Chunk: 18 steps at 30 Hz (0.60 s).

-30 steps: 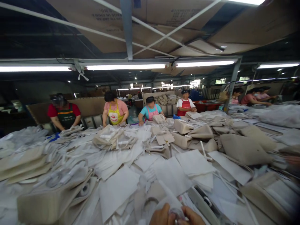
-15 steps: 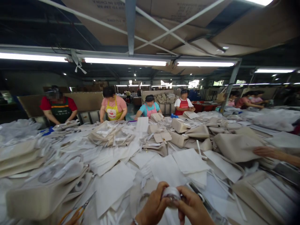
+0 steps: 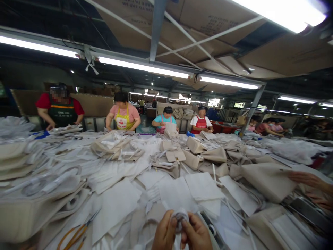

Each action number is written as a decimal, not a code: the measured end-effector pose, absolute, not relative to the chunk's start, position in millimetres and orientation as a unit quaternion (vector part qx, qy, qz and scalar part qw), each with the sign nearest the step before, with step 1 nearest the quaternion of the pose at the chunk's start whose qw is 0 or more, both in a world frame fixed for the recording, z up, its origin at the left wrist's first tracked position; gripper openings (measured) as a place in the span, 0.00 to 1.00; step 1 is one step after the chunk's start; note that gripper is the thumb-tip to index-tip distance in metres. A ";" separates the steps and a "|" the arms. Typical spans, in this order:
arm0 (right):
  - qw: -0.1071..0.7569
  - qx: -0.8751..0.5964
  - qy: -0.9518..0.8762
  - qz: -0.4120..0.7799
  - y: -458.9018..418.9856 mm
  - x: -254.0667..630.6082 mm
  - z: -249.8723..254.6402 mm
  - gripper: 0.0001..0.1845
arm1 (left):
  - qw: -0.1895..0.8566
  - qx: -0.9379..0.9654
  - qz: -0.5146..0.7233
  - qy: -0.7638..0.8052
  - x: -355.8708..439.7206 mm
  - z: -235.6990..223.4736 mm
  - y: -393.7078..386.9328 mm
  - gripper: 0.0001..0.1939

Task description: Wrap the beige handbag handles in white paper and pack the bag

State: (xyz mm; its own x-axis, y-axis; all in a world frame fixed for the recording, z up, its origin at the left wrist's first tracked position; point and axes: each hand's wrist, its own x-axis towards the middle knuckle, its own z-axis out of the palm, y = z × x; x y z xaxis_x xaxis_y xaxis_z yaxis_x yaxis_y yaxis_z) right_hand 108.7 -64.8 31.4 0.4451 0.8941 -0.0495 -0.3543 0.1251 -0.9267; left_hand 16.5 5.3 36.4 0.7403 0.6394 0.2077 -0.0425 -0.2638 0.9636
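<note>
At the bottom centre, a small roll of whitish tape point(image 3: 180, 216) is held up between my two hands. My left hand point(image 3: 163, 230) grips its left side, with the thumb across the face of the roll. My right hand point(image 3: 197, 232) pinches the roll's right side with thumb and fingers. Below and behind them lie white sheets point(image 3: 174, 192) and beige bag pieces. Just right of my right hand is a dark, metal-edged object point(image 3: 210, 227), partly hidden. Orange-handled scissors point(image 3: 76, 232) rest on the pile at lower left.
Beige bags point(image 3: 267, 177) and white wrapping cover the long table. A co-worker's hand point(image 3: 305, 178) touches a bag at right. Several co-workers stand across the table, one in a yellow apron point(image 3: 122, 119). Lamps point(image 3: 145, 67) hang overhead.
My view has tilted and shifted slightly. The roll has turned so its hollow face shows more, with my hands closer together. A hand at the scissors has left, and they lie free.
</note>
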 end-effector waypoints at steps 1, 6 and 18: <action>0.704 -0.484 -0.256 0.452 -63.4 107.0 27.3 0.25 | 0.579 0.728 0.299 0.212 17.9 34.3 2.2 0.20; 0.724 -0.494 -0.204 0.437 -59.9 105.1 15.4 0.25 | 0.519 0.740 0.305 0.300 20.6 29.2 -3.7 0.18; 0.309 -0.721 -0.494 0.375 -93.8 148.0 58.7 0.12 | 0.086 0.982 0.107 0.133 11.4 23.5 3.6 0.07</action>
State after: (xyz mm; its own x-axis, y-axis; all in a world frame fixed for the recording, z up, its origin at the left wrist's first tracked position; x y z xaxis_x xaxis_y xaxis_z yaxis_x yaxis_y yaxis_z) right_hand 148.0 -93.8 58.7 0.2308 0.9441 -0.2353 0.4811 -0.3209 -0.8159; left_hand 11.4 3.6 23.5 0.9418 0.2798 0.1866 0.2430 -0.9497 0.1977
